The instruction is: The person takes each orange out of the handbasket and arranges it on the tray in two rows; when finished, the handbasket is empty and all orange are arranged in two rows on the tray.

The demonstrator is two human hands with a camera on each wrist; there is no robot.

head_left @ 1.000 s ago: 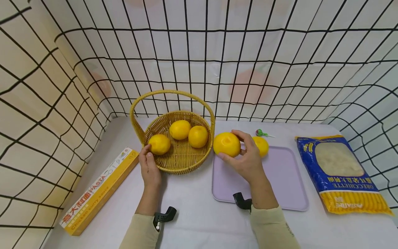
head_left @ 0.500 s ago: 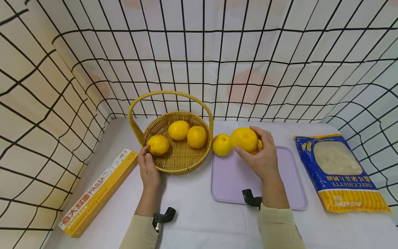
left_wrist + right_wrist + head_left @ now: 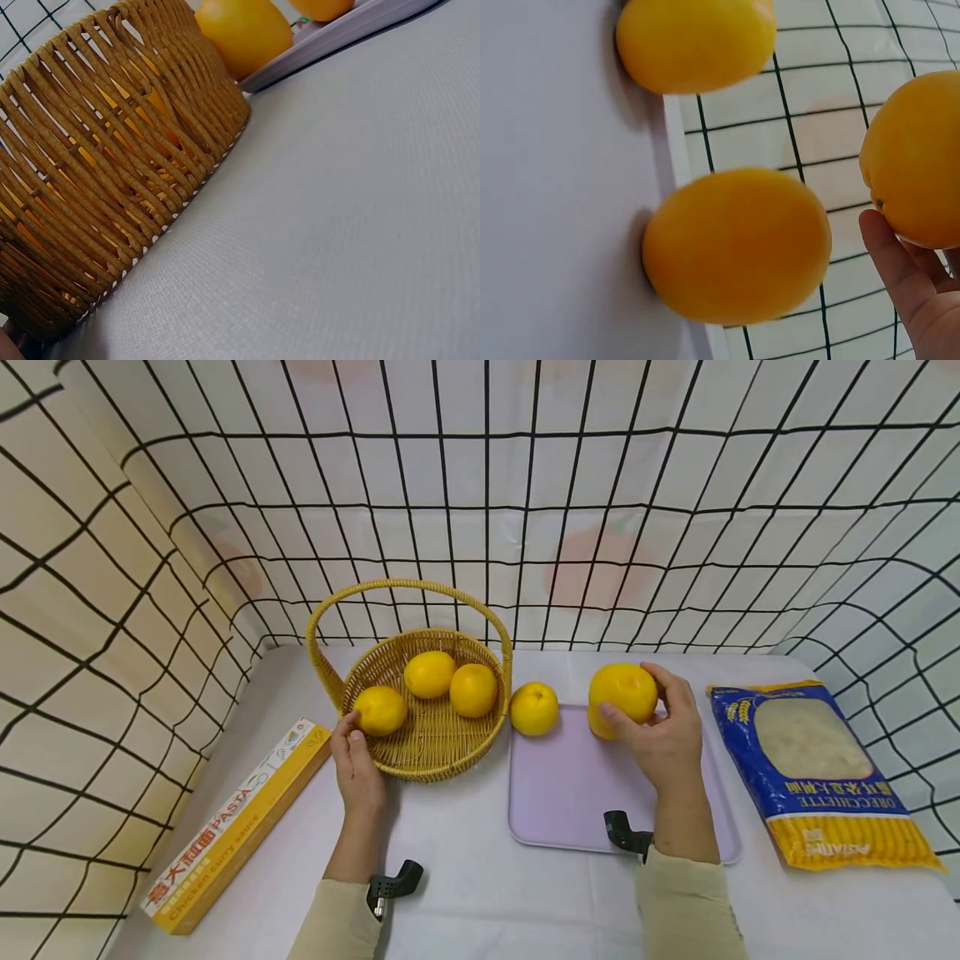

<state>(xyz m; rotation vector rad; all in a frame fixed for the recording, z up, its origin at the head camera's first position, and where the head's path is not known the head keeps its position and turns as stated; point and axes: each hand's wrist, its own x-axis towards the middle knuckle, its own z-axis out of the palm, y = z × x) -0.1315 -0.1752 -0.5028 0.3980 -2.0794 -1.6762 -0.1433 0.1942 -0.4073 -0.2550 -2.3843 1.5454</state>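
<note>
My right hand (image 3: 667, 731) holds a yellow-orange orange (image 3: 624, 690) between thumb and fingers, above the back of the lilac tray (image 3: 570, 802). Partly hidden under it, a second orange (image 3: 602, 727) sits on the tray. Another orange (image 3: 534, 708) lies at the tray's back left corner, right beside the wicker basket (image 3: 431, 760). In the right wrist view, the held orange (image 3: 919, 161) is at the right, gripped from below. My left hand (image 3: 362, 772) grips the basket's front left rim. Inside the basket are three yellow fruits (image 3: 380, 710), one right at my left fingertips.
A long pasta box (image 3: 236, 827) lies diagonally at the left. To the right of the tray is a blue and yellow pasta bag (image 3: 817, 768). Black wire mesh (image 3: 487, 510) rises along the back and sides. The basket's tall handle (image 3: 408, 583) arches over it.
My right hand has carried the orange rightward from near the basket to over the tray's back part. The orange beside the basket has come into view. My left hand stays at the basket.
</note>
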